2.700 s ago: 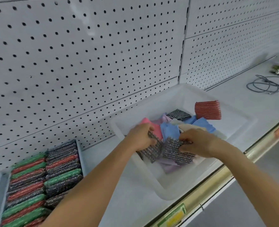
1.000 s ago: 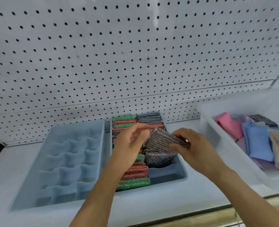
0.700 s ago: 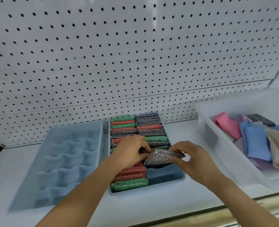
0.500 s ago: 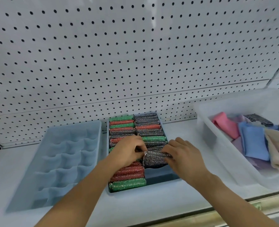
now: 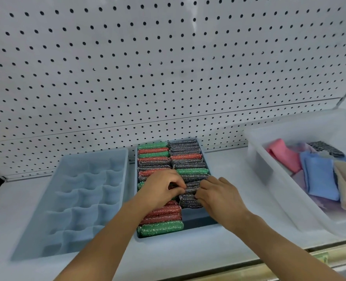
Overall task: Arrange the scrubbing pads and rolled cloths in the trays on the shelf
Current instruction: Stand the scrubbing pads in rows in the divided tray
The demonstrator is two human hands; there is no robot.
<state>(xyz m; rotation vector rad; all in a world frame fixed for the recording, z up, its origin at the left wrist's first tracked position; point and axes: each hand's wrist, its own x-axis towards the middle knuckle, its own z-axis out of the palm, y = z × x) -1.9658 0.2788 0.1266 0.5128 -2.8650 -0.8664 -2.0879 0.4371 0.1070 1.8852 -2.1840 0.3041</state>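
A blue tray [image 5: 200,219] in the middle of the shelf holds two rows of upright scrubbing pads in green, red and silver-black. Both hands press silver-black scrubbing pads [image 5: 189,196] down at the front of the right row. My left hand [image 5: 162,188] pinches their left end and my right hand [image 5: 218,194] pushes on their right end. A bare strip of tray floor lies in front of the pads. At the left stands an empty blue divided tray [image 5: 72,201]. A white bin [image 5: 273,165] at the right holds pink, blue and beige cloths [image 5: 318,175] and a loose silver-black pad [image 5: 326,149].
A white pegboard wall [image 5: 168,67] rises behind the shelf. The shelf's front edge [image 5: 269,266] has a metal strip with a label. White shelf surface [image 5: 228,171] shows between the pad tray and the bin.
My hands carried silver-black pads from the white bin over to the blue tray, then lowered them into the right row. They have gone from held above to pressed down among the others.
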